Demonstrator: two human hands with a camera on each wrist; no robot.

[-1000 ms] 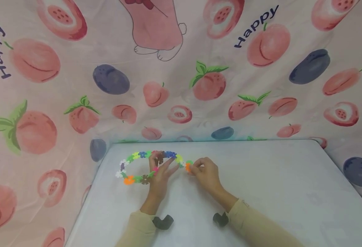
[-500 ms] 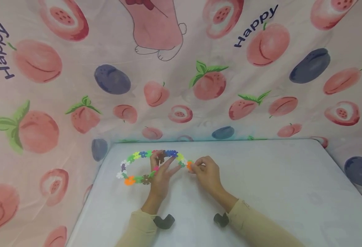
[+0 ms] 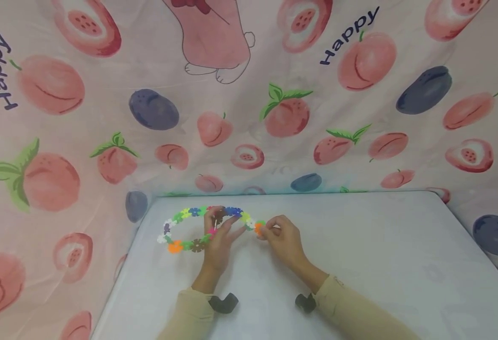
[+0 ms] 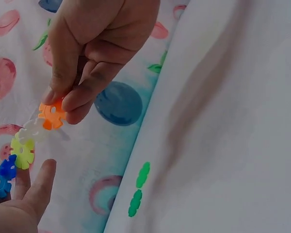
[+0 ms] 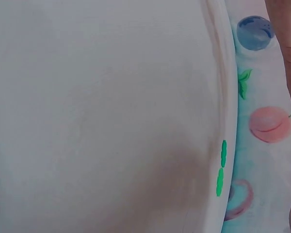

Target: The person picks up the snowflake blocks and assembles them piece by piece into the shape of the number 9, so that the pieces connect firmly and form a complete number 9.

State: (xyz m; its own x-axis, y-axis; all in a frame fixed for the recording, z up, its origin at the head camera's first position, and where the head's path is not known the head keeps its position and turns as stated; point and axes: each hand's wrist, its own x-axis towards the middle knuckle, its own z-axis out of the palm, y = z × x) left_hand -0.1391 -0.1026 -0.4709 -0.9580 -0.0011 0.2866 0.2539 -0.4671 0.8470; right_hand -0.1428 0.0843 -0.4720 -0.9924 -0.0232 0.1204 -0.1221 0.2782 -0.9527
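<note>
A looped chain of colourful plastic snowflake discs [image 3: 175, 246] hangs above the white table, left of the middle in the head view. My left hand [image 3: 217, 250] grips the chain at its right side, near brown and pink discs, with some fingers spread. My right hand [image 3: 286, 238] pinches an orange disc [image 4: 52, 114] between thumb and fingers. In the left wrist view the orange disc meets a white disc [image 4: 31, 130], followed by a yellow disc [image 4: 22, 151] and blue ones. Only part of a hand [image 5: 287, 53] shows in the right wrist view.
Two green pieces [image 4: 143, 174] lie near the edge of the white table [image 3: 359, 264]. A fruit-print cloth [image 3: 249, 108] rises behind the table and at its sides. Dark straps [image 3: 224, 303] sit at both wrists.
Both hands and the chain shift only slightly, a little right and then back left. The grip on the chain and on the orange disc looks the same.
</note>
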